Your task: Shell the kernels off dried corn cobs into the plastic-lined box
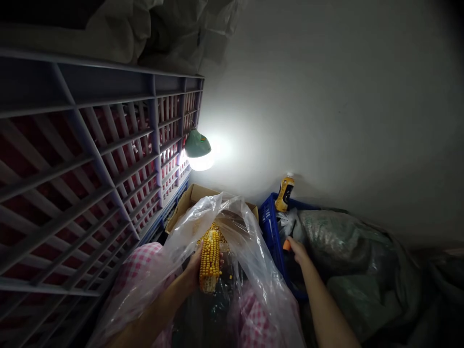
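Observation:
A corn cob (210, 253) with yellow kernels is gripped in my left hand (194, 268), whose fingers wrap around it from behind. Its lower end shows a pale patch bare of kernels. The cob is over the opening of a clear plastic bag (253, 246), and loose kernels lie inside. Off to the right, my right hand (298, 250) is closed around an orange-ended object (286, 245) at the blue crate (268, 220); the rest of that object is hidden or too dark to make out.
A cardboard box (197, 192) stands behind the bag. On the left rises a slatted plastic crate (155, 125) with a lit lamp (197, 144) hanging from it. A yellow bottle (284, 192) stands in the blue crate, beside large sacks (337, 237). A wall (326, 96) closes the back.

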`<action>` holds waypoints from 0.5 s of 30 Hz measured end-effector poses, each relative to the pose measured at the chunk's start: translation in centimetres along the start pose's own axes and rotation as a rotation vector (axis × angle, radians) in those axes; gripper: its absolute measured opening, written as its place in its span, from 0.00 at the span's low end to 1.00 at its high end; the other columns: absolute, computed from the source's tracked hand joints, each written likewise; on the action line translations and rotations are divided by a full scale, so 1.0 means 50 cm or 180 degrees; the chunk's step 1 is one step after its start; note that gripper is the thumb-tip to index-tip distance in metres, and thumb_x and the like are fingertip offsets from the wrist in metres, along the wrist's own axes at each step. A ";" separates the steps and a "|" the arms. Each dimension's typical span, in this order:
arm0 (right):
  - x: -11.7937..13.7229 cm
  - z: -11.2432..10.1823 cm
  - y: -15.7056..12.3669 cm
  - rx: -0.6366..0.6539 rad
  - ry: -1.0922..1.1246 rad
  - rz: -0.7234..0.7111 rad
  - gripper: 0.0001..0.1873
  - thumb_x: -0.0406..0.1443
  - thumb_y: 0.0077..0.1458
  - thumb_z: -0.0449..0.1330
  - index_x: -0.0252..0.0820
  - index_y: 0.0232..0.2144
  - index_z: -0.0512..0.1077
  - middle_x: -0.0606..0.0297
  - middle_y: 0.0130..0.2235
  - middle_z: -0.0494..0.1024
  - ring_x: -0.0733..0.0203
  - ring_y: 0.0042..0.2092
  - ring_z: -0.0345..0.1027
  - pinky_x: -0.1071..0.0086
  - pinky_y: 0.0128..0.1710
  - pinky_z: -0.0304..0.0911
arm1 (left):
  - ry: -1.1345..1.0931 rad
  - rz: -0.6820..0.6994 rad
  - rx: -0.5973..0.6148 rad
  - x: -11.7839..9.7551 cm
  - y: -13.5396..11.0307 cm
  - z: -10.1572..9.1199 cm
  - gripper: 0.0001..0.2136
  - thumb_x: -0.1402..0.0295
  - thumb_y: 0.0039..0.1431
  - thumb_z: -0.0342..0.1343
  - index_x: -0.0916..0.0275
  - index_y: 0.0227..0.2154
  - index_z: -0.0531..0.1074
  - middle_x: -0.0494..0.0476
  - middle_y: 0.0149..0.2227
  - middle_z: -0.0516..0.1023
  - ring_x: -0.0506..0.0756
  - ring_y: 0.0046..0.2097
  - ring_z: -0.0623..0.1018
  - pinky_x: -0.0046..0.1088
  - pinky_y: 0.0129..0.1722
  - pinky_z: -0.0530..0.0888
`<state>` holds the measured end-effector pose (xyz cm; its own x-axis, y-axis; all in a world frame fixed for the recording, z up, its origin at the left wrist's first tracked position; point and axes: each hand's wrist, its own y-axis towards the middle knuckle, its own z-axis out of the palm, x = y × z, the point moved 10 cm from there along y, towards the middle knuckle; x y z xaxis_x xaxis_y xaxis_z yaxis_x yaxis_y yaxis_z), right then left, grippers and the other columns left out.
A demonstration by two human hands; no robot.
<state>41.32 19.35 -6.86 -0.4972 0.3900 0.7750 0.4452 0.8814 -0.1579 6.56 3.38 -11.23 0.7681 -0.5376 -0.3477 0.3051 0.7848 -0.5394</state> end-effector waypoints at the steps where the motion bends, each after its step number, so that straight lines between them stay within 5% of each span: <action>1: 0.016 -0.001 -0.008 0.0090 0.0281 0.0130 0.14 0.41 0.49 0.55 0.45 0.17 0.58 0.65 0.18 0.65 0.53 0.28 0.72 0.63 0.25 0.66 | -0.0018 -0.0008 0.0011 -0.001 0.001 0.003 0.26 0.53 0.63 0.43 0.71 0.53 0.62 0.57 0.26 0.78 0.56 0.27 0.78 0.31 0.27 0.73; 5: 0.133 -0.034 -0.037 0.0243 0.1336 0.0462 0.13 0.37 0.53 0.50 0.43 0.18 0.55 0.71 0.19 0.62 0.68 0.20 0.62 0.72 0.24 0.66 | -0.0021 0.0118 0.0019 -0.009 0.006 0.012 0.26 0.54 0.62 0.45 0.72 0.54 0.62 0.57 0.26 0.77 0.56 0.27 0.78 0.31 0.28 0.73; 9: 0.291 -0.074 -0.109 0.0379 0.2195 0.0309 0.09 0.34 0.52 0.48 0.42 0.21 0.56 0.74 0.20 0.61 0.74 0.18 0.55 0.82 0.19 0.58 | 0.0048 0.0144 -0.0039 -0.009 0.001 0.015 0.21 0.57 0.63 0.44 0.70 0.48 0.66 0.57 0.26 0.78 0.56 0.26 0.77 0.31 0.28 0.73; 13: 0.387 -0.046 -0.269 0.0759 0.3539 -0.0084 0.15 0.36 0.42 0.62 0.42 0.22 0.56 0.78 0.20 0.61 0.78 0.19 0.53 0.85 0.16 0.52 | 0.0111 0.0205 0.0035 -0.013 -0.006 0.020 0.21 0.55 0.61 0.48 0.67 0.48 0.67 0.55 0.26 0.78 0.56 0.28 0.77 0.32 0.31 0.74; 15: 0.364 0.000 -0.366 0.0761 0.3801 -0.0045 0.18 0.36 0.35 0.66 0.42 0.23 0.58 0.79 0.20 0.62 0.78 0.18 0.53 0.84 0.14 0.51 | 0.0095 0.0229 0.0036 -0.015 -0.006 0.017 0.23 0.54 0.60 0.49 0.67 0.50 0.66 0.56 0.27 0.78 0.56 0.28 0.77 0.32 0.31 0.74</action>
<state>24.13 10.34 10.11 0.5531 0.0006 0.8331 0.2342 0.9596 -0.1562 6.37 3.79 -10.15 0.7712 -0.4885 -0.4082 0.2561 0.8251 -0.5036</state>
